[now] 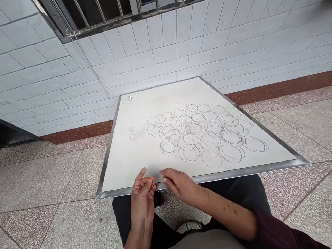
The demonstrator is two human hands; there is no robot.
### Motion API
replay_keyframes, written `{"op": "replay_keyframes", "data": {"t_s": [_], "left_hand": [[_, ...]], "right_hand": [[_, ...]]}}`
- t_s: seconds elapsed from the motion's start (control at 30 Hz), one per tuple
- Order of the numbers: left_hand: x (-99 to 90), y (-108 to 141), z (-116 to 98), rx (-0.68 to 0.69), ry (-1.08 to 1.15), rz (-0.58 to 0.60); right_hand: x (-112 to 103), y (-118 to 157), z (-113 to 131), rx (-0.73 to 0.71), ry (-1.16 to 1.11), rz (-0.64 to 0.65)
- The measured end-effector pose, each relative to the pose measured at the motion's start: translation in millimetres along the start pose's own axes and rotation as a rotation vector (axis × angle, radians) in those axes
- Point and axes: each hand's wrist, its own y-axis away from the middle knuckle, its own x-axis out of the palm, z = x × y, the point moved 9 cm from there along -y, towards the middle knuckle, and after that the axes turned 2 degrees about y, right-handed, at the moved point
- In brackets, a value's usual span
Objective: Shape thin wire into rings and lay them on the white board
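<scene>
Over the near edge of the table, my left hand pinches a thin wire loop between thumb and fingers. My right hand is closed at the other side of the same loop, with thumb and forefinger together. Part of the loop hangs below the table edge. Many thin wire rings lie spread and overlapping on the middle and right of the table. A small figure-eight wire piece rests apart from them on the left.
The white table has a metal rim and stands against a tiled wall. Near its far left corner sits a small red and white object. A barred window and a hanging cord are above.
</scene>
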Motion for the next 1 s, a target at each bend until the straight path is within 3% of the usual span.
{"op": "replay_keyframes", "data": {"t_s": [0.33,0.7,1.0], "left_hand": [[2.3,-3.1,3.2,0.016,0.000,0.024],[2.8,-5.0,11.0,0.003,-0.012,0.030],[-1.2,-6.0,5.5,0.106,-0.040,-0.027]], "right_hand": [[9.0,2.2,-6.3,0.019,0.033,0.024],[12.1,1.0,2.6,-0.015,0.031,0.060],[12.6,6.0,-13.1,0.114,-0.027,-0.023]]}}
